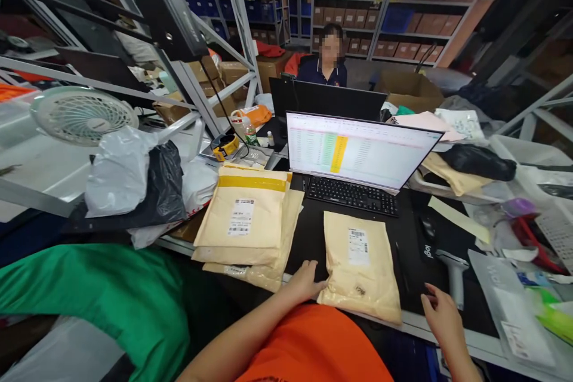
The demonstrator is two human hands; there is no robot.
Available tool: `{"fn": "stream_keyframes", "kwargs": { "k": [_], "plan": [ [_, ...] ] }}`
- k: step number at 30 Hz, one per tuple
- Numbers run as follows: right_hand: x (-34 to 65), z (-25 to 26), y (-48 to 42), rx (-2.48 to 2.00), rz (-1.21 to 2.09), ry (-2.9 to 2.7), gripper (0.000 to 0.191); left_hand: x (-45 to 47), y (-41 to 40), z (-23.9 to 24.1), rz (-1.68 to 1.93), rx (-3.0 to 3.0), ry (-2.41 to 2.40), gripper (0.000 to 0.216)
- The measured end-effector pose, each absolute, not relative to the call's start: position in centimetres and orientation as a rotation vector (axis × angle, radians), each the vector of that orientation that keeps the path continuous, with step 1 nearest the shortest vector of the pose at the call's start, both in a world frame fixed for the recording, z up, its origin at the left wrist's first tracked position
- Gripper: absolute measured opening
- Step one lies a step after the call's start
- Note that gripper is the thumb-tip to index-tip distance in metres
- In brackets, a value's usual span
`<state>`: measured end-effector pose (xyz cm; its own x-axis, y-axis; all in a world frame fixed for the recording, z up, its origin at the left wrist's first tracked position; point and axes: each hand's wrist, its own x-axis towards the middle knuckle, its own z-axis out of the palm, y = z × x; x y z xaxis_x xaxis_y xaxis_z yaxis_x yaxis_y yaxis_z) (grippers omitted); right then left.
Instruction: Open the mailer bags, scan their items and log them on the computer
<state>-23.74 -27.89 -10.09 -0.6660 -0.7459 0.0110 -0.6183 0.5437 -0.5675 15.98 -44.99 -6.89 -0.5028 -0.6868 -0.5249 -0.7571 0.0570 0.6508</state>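
Note:
A yellow padded envelope point(364, 268) with a white label and a dark handwritten mark lies on the black desk mat in front of me. My left hand point(305, 282) rests at its lower left edge, thumb against or right beside the envelope, fingers apart. My right hand point(444, 315) is off to the envelope's right, fingers loosely spread with nothing in them. Just beyond that hand lies a grey handheld barcode scanner point(455, 277). Left of my left hand, a stack of padded envelopes point(250, 215) sits at the desk edge, the top one labelled.
Behind the envelope stand a keyboard point(351, 196) and a monitor point(362, 149) showing a spreadsheet. A mouse point(428, 228) lies to the right. White and black bags point(120, 173) and a fan point(85, 114) are at left. A person point(329, 68) sits behind the monitors.

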Motion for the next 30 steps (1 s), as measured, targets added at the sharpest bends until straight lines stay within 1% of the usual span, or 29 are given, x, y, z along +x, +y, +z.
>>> {"fn": "stream_keyframes", "kwargs": {
  "k": [4, 7, 11, 13, 16, 21, 26, 30],
  "plan": [
    [-26.9, -7.2, -29.2, -1.033, -0.754, 2.553, 0.046, 13.6, -45.2, -8.3, 1.329, -1.762, 2.121, 0.068],
    [-27.1, -5.2, -32.6, -1.110, -0.766, 2.373, 0.041, 11.9, -45.1, -10.0, 1.338, -1.897, 2.108, 0.062],
    [-27.8, -6.0, -38.6, -1.195, -0.744, 2.274, 0.042, 10.0, -43.9, -12.3, 1.496, -1.882, 2.042, 0.038],
    [-28.2, -7.3, -41.8, -1.236, -0.719, 2.223, 0.042, 9.3, -43.1, -12.9, 1.599, -1.910, 1.986, 0.032],
    [-27.8, -9.2, -47.2, -1.301, -0.639, 2.152, 0.044, 9.0, -41.8, -12.9, 1.696, -2.003, 1.919, 0.031],
    [-25.0, -10.6, -54.5, -1.426, -0.397, 2.092, 0.043, 9.7, -39.9, -11.8, 1.723, -2.054, 1.853, 0.039],
    [-23.9, -10.6, -55.8, -1.549, -0.238, 2.108, 0.056, 10.3, -38.9, -11.3, 1.707, -2.108, 1.860, 0.038],
    [-24.2, -10.7, -55.2, -1.610, -0.197, 2.106, 0.059, 10.2, -38.9, -11.3, 1.694, -2.124, 1.856, 0.035]
  ]
}}
